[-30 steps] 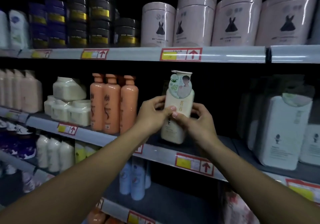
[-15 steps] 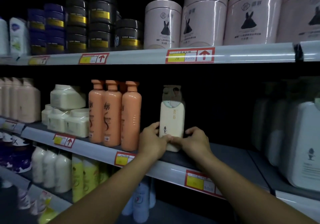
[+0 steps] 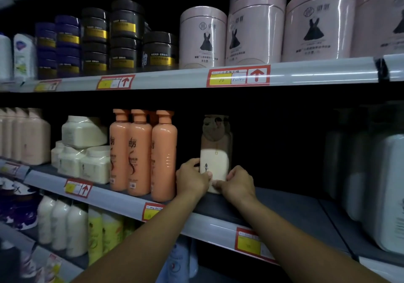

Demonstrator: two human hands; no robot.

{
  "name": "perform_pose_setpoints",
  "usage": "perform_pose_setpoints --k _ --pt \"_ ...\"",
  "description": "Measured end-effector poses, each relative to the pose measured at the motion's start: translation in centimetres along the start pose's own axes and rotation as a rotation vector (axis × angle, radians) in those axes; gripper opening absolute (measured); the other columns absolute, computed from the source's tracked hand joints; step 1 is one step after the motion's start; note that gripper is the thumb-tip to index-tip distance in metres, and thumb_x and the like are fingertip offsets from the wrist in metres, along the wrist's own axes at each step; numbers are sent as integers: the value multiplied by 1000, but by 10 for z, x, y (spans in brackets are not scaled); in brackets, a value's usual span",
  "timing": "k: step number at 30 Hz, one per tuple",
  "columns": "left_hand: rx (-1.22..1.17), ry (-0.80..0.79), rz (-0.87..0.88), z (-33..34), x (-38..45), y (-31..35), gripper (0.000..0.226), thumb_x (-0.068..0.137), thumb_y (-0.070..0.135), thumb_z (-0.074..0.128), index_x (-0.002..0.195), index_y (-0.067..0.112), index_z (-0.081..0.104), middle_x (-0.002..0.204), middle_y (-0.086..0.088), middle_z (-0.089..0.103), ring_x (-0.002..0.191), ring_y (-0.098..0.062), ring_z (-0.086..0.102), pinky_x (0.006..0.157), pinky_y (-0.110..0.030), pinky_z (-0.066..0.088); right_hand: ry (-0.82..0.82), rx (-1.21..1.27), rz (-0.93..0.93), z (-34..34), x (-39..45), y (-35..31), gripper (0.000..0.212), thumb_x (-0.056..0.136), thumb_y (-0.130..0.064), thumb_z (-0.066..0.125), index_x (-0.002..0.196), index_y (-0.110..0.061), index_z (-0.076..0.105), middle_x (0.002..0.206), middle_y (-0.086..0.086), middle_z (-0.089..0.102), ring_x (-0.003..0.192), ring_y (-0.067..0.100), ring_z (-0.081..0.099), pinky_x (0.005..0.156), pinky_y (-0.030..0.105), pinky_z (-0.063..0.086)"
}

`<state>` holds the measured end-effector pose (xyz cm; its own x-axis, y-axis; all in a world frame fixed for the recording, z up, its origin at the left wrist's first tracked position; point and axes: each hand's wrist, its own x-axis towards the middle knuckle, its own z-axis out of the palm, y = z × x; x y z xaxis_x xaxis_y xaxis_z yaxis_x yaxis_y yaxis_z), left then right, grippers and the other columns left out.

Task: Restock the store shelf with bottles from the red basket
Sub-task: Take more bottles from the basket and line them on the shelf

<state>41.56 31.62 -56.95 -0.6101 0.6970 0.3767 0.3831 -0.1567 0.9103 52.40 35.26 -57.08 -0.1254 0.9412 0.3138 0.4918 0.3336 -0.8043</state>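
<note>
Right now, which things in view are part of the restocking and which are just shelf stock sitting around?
In the job:
cream bottle
left hand
right hand
middle shelf

Just stock:
orange bottles
pink canisters
dark jars
white tubs
</note>
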Motion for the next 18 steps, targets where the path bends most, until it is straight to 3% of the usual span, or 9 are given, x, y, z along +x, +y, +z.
perform_pose_setpoints --k 3,5,9,14,18 --pt "46 -2 -16 -3 -4 3 70 80 7 78 144 8 49 133 -14 64 118 -26 63 105 -36 49 -31 -11 -20 -9 -8 0 34 83 -32 80 94 -13 54 107 13 69 89 24 61 60 28 41" --pt "60 27 10 -6 -13 9 77 81 10 79 148 10 42 143 -14 55 130 -27 54 110 -35 43 -5 -50 -95 -22 -18 -5 31 87 -35 74 100 -12 58 105 9 69 90 23 62 65 28 45" --pt "-92 1 134 -15 -52 35 61 84 9 76 139 18 52 127 6 58 114 -12 59 100 -30 49 100 -10 -248 -65 -53 -23 33 93 -38 67 114 -12 62 102 3 66 91 16 59 83 32 51" --pt "-172 -101 186 -20 -132 75 45 89 9 70 132 16 58 110 6 63 95 -4 61 74 -3 47 28 67 -318 -115 -126 -15 31 98 -42 60 116 -18 66 103 -8 68 101 8 64 77 14 45" --pt "-266 -177 164 -17 -208 77 39 89 6 69 126 16 60 119 -7 67 93 -8 66 76 -11 51 39 96 -319 -154 -188 14 23 96 -41 63 106 -21 69 98 -11 72 95 0 66 83 17 48"
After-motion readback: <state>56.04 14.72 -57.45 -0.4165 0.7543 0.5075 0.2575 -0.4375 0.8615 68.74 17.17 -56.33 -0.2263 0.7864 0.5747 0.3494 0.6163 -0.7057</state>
